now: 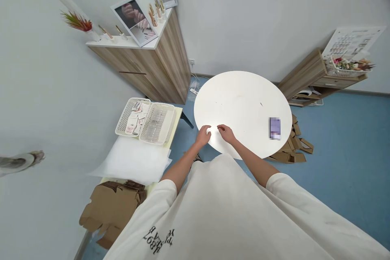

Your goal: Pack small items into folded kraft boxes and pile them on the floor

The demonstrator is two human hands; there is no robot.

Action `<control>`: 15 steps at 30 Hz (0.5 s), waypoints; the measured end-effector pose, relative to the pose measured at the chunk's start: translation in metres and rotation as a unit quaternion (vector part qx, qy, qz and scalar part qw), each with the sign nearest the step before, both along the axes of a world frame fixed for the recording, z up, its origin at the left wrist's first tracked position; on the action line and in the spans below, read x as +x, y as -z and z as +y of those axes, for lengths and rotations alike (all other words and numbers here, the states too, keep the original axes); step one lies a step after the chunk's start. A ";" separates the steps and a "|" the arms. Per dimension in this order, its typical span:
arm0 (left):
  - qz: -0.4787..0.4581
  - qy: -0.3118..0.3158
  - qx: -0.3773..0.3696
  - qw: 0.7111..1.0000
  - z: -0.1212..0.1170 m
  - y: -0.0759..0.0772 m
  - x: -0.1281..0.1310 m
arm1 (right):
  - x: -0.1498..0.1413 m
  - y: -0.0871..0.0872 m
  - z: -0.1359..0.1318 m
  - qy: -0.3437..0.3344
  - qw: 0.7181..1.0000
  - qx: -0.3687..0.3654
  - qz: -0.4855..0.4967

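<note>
My left hand (203, 135) is at the near left edge of the round white table (240, 89). Its thumb and fingers are curved and apart, with a white gap showing between them. A short way to the right is my right hand (226, 133), its fingers bent together and pointing left. A bright white patch lies between the two hands; whether it is glare or a thin white item, I cannot tell. On the table's right side rests a small purple box (274, 128), blurred. A small dark sliver (261, 105) lies farther back.
To the left, a side table bears two white baskets (158, 124) with cards and packets, white sheets (134, 160) and flattened cardboard boxes (111, 207). A wood cabinet (170, 57) stands behind. Cardboard pieces (292, 148) lie at right, near a low shelf (304, 73).
</note>
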State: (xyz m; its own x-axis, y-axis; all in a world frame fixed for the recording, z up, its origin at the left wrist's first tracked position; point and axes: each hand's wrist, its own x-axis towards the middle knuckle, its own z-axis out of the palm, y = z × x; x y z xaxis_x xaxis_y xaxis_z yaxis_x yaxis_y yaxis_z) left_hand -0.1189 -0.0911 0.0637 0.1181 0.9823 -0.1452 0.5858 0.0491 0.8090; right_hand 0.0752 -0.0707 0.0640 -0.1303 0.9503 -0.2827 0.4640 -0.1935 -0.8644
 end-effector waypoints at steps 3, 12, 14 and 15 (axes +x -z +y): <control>-0.008 -0.008 -0.009 1.000 0.017 -0.006 -0.048 | -0.046 -0.002 0.018 -0.013 1.000 0.008 -0.001; -0.018 -0.089 0.058 0.994 0.067 -0.013 -0.191 | -0.214 -0.011 0.090 -0.085 0.995 0.052 0.005; -0.021 -0.116 0.071 0.990 0.074 -0.009 -0.218 | -0.248 -0.014 0.106 -0.101 0.993 0.059 0.002; -0.020 -0.134 0.073 0.988 0.077 -0.006 -0.231 | -0.263 -0.014 0.113 -0.111 0.992 0.063 -0.002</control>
State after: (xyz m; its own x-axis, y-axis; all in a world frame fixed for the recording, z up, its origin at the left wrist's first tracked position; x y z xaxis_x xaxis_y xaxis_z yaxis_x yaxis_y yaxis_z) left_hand -0.3502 -0.0143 0.0697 -0.1467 0.9892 0.0002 0.5348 0.0791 0.8413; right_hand -0.1882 0.0425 0.0784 -0.3387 0.9263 -0.1651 0.4873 0.0225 -0.8730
